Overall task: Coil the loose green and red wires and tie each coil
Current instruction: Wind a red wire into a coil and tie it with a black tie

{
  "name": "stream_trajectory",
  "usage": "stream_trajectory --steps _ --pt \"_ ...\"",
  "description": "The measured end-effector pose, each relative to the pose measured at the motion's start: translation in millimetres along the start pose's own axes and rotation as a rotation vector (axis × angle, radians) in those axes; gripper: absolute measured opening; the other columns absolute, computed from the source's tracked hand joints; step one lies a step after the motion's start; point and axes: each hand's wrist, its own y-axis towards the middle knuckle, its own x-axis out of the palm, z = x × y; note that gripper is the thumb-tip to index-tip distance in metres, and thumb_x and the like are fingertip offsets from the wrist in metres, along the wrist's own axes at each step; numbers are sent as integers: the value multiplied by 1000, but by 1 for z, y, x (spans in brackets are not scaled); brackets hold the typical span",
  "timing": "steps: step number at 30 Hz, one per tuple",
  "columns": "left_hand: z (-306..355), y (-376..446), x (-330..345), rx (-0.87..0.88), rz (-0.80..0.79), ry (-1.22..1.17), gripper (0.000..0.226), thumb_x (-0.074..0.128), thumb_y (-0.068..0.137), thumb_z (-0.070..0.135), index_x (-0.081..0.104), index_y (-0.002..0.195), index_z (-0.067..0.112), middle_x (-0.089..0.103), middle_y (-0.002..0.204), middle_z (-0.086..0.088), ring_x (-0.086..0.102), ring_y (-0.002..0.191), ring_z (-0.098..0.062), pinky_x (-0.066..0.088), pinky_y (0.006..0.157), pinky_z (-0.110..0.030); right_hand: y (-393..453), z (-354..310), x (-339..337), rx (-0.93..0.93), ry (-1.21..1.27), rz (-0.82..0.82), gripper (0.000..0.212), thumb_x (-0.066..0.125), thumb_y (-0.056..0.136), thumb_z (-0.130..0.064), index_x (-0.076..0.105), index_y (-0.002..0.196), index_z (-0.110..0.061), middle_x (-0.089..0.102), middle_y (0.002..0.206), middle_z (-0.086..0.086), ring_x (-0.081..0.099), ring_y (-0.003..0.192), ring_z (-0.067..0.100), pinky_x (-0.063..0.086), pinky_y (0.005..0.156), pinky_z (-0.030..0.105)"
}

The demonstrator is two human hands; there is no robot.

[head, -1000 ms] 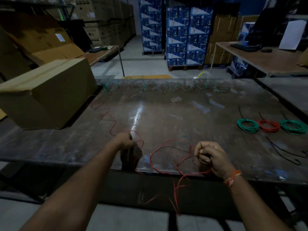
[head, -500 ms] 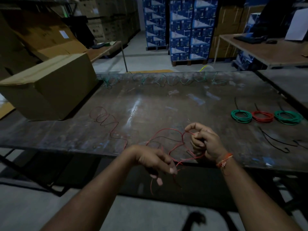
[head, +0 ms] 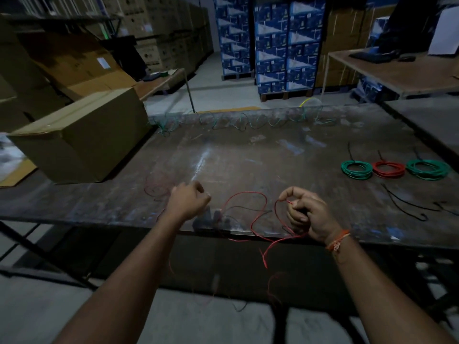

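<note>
Both grips (head: 189, 201) (head: 304, 212) curled, forearms outstretched

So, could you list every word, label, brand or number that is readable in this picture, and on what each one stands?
No text can be read here.
Blue and white stacked cartons: printed marks, too blurred to read.
White label on the tilted brown cardboard carton: too small to read.
Brown stacked cardboard boxes: dark marks, unreadable.
Large closed cardboard box on the table: no print visible.
</note>
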Motion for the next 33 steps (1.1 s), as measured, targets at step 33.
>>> stream_trajectory --steps 33 --pt "73 -46 10 371 -372 -1074 16 50 104 12 63 95 8 74 105 -12 66 92 -13 49 83 -24 0 -43 37 -105 -576 9 22 50 98 -7 55 119 -10 64 63 5 57 64 33 47 72 40"
